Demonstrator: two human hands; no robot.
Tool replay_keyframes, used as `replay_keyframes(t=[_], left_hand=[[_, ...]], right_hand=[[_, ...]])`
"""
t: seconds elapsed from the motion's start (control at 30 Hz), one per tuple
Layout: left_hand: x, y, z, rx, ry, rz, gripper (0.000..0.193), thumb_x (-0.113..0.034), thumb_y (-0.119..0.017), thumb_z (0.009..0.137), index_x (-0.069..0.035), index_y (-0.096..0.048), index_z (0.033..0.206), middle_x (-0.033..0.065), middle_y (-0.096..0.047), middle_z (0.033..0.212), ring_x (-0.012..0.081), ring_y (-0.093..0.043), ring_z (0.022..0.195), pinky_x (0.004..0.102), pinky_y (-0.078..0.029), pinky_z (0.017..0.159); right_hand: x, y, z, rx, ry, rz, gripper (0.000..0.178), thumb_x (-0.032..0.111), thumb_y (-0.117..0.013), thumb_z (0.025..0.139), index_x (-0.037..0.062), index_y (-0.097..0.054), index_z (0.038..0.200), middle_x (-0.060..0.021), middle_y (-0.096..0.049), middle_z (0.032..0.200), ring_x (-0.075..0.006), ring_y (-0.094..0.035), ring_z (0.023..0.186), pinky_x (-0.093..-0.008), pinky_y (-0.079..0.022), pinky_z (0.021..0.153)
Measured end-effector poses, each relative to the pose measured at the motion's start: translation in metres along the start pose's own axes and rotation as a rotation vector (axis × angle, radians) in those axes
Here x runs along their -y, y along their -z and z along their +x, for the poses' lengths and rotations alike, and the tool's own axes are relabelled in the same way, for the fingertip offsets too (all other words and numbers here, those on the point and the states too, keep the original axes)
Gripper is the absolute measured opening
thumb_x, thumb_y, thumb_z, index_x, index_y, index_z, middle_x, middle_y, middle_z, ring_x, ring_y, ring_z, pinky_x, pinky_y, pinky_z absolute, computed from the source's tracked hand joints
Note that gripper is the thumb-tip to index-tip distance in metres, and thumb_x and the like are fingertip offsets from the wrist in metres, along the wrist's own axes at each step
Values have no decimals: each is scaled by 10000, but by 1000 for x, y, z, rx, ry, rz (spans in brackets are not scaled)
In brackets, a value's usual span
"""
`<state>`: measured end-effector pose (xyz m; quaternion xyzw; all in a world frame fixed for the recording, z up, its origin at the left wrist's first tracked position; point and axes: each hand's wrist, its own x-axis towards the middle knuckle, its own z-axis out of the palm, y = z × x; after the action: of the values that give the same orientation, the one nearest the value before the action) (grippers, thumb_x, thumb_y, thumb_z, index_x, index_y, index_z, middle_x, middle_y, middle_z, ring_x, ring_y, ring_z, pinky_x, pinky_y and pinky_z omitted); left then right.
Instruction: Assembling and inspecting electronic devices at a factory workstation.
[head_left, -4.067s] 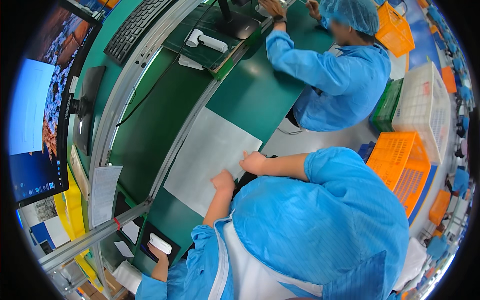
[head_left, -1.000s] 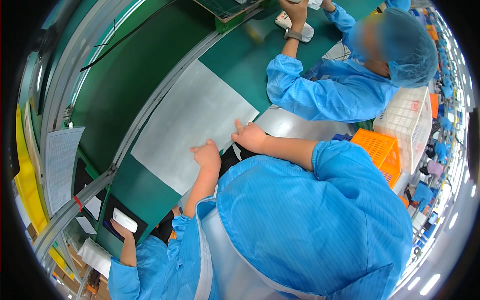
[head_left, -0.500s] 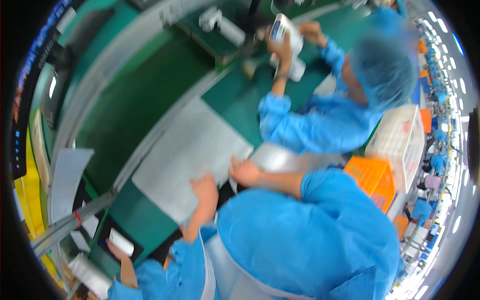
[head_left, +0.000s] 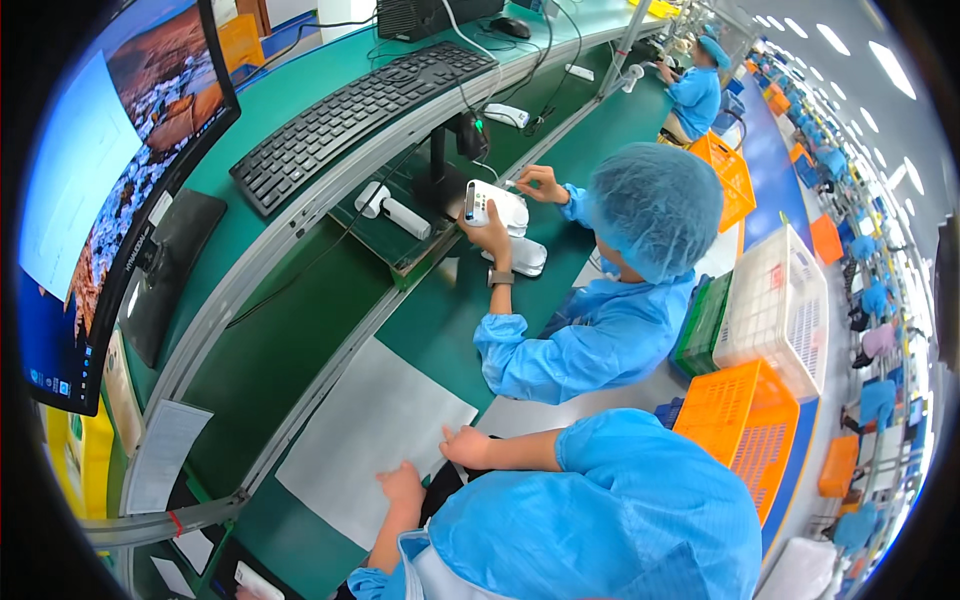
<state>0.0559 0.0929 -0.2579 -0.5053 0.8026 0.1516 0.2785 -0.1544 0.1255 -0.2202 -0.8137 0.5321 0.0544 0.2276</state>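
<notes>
My left hand (head_left: 401,489) rests on the near part of a pale grey sheet (head_left: 370,420) spread over the green bench, fingers apart and holding nothing. Close to its right, by the sheet's near right edge, is my right hand (head_left: 466,447); the fingers are loosely bent and apart, with nothing in them. Both forearms come out of blue sleeves. Right of me, a co-worker in a blue gown and hair cover grips a white handheld device (head_left: 492,207) in one hand. Their other hand is raised beside it. A second white device (head_left: 527,256) lies below on the bench.
A metal rail runs along the sheet's far side. Beyond it stand a monitor (head_left: 125,190) and black keyboard (head_left: 350,115) on a raised shelf. Orange crates (head_left: 735,425) and a white basket (head_left: 775,300) stand to the right. A white device (head_left: 258,582) shows at lower left.
The view has swung, bringing the monitor and keyboard further in. My hands stay on the sheet. Another person's hand with a white device at lower left has mostly left the picture.
</notes>
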Motion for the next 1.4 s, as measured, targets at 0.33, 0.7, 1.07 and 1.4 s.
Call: replay_keyframes(t=[0.33, 0.7, 1.07, 1.4], left_hand=[[7, 273, -63, 78, -410, -556, 455, -397, -634, 809, -60, -601, 1113, 158, -576, 1183, 306, -550, 1085, 375, -433, 924], [-110, 485, -322, -840, -1204, -1593, 210, -177, -347, 982, -38, -481, 899, 105, -568, 763, 232, -565, 615, 356, -493, 499], [-104, 499, -342, -976, -1385, -1476, 237, -254, -375, 966, -44, -483, 953, 86, -558, 784, 228, -561, 648, 363, -485, 516], [-89, 506, -370, -1065, -1482, -1464, 292, -324, -401, 951, -49, -485, 1002, 69, -548, 803, 225, -558, 678, 369, -479, 531]], right_hand=[[-8, -15, 3, -64, 40, 30, 160, 153, -571, 726, 36, -589, 833, -260, -573, 1049, -314, -631, 669, -418, -492, 600], [-12, -70, 40, -226, 65, -59, 80, 116, -592, 682, 52, -639, 684, -138, -649, 712, -306, -643, 732, -449, -504, 633], [-11, -19, 15, -48, -5, 11, 165, 101, -524, 765, 46, -676, 801, -171, -667, 876, -323, -660, 824, -447, -533, 659], [-19, -25, 27, 43, -4, -19, 187, 155, -547, 726, 87, -709, 789, -148, -675, 873, -297, -659, 809, -441, -527, 680]])
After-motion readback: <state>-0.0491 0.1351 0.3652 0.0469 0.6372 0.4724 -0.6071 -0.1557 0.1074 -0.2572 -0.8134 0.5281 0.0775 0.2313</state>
